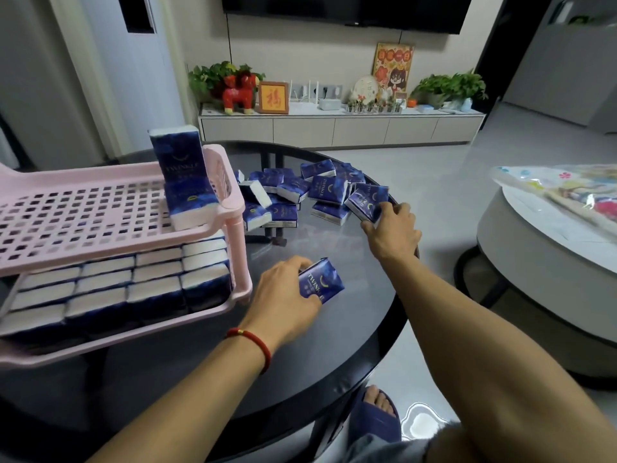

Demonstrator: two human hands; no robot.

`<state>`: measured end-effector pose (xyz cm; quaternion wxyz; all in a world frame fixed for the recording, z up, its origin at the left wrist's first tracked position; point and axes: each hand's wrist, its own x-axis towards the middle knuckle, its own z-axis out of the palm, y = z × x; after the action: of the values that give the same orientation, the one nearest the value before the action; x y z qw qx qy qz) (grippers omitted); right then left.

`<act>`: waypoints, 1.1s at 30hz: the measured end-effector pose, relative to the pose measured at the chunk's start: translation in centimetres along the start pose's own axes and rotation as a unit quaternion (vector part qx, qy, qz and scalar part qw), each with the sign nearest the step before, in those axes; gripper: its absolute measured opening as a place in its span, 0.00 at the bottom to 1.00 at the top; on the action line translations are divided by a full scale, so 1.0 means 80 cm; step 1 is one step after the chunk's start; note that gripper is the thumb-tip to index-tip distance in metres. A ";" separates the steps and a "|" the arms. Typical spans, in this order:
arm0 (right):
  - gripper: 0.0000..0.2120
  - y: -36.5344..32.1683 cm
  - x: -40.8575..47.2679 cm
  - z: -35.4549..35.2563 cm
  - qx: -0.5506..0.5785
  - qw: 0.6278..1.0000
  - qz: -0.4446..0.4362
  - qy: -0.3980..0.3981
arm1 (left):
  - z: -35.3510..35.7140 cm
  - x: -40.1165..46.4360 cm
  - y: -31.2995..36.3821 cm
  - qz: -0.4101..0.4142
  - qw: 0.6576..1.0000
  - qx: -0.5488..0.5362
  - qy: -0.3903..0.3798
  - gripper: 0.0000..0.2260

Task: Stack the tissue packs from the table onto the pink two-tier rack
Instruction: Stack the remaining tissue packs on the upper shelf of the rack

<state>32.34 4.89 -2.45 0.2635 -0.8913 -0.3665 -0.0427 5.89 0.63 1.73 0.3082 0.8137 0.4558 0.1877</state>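
tissue pack (321, 283) held in the left hand (287, 300), just right of the pink rack (100, 202), long side pointing away | dark blue wrap, white ends | second pack (366, 202) pinched by right hand (394, 233) at the pile (287, 195) farther back on the worktop (334, 345) | bottom tier seen full

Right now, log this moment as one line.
left hand: holds tissue pack | right hand: grips pack at pile | pink rack: lower tier full, upper tier started

Red cord bracelet (255, 345), navy slipper (375, 421)
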 end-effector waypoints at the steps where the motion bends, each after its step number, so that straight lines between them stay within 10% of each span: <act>1: 0.22 0.000 0.000 0.000 0.001 1.000 -0.005 -0.001 | -0.002 -0.002 -0.001 -0.009 1.000 -0.015 -0.004 0.17; 7: 0.13 0.009 -0.035 -0.036 0.145 0.987 -0.063 -0.028 | -0.008 -0.005 0.001 -0.038 0.995 -0.084 -0.042 0.10; 11: 0.17 0.012 -0.087 -0.114 0.347 0.900 -0.128 -0.230 | -0.007 -0.005 -0.007 -0.064 0.979 -0.182 -0.063 0.13; 15: 0.21 0.004 -0.136 -0.134 0.273 0.862 -0.211 -0.371 | -0.009 -0.016 -0.009 -0.098 0.953 -0.275 -0.081 0.18; 20: 0.24 -0.014 -0.151 -0.121 0.154 0.874 -0.372 -0.274 | -0.014 -0.033 -0.010 -0.112 0.930 -0.341 -0.085 0.09; 24: 0.27 -0.034 -0.154 -0.126 0.119 0.852 -0.463 -0.215 | -0.011 -0.044 -0.020 -0.082 0.934 -0.344 -0.049 0.24; 29: 0.32 -0.046 -0.167 -0.147 0.275 0.833 -0.320 -0.357 | -0.022 -0.056 -0.026 0.000 0.956 -0.292 0.019 0.26; 33: 0.29 -0.051 -0.176 -0.125 0.206 0.856 -0.357 -0.313 | -0.022 -0.070 -0.029 0.031 0.982 -0.183 0.033 0.27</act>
<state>20.49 -6.55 4.14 0.2786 -0.5909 -0.7231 0.2242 0.52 -2.63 1.32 0.4312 0.7505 0.3982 0.3039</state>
